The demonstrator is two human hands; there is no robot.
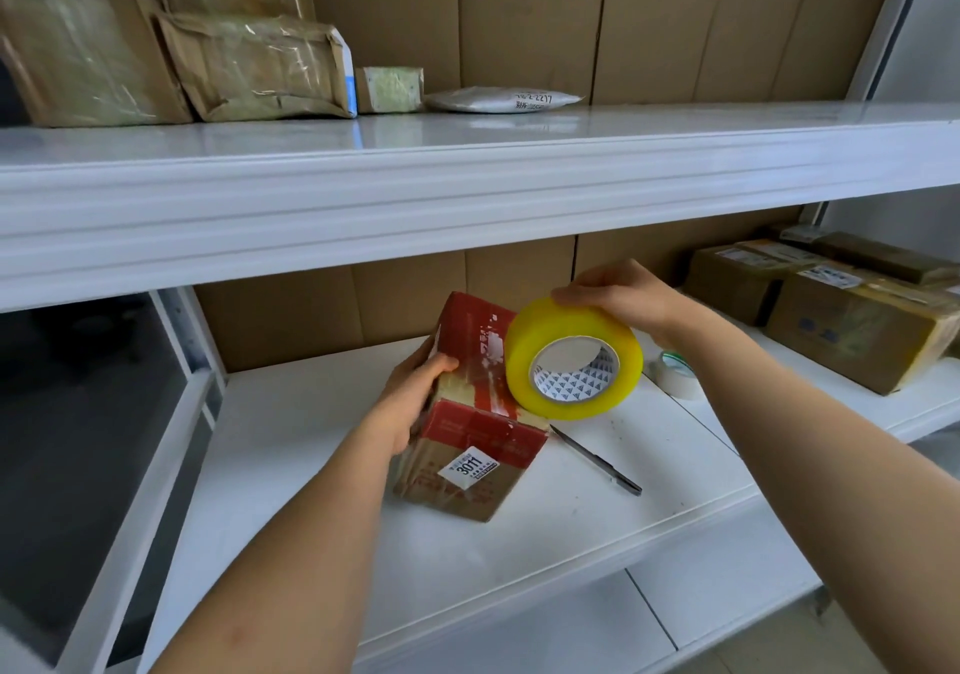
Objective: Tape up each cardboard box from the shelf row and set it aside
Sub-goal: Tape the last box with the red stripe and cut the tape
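on the shelf (519,528), left hand (410,393) grips box (467,445) (red); right hand (613,291) holds tape (574,359).

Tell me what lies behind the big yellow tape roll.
Behind the big yellow tape roll, held by the right hand, is the red-and-brown cardboard box's upper right edge; the roll covers that part.

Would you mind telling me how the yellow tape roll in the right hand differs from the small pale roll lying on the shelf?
The yellow tape roll is much bigger and bright yellow; the small pale roll is whitish with a green inner edge. The right hand holds the yellow tape roll up against the red box, while the small pale roll rests untouched on the shelf. Both are rolls of tape.
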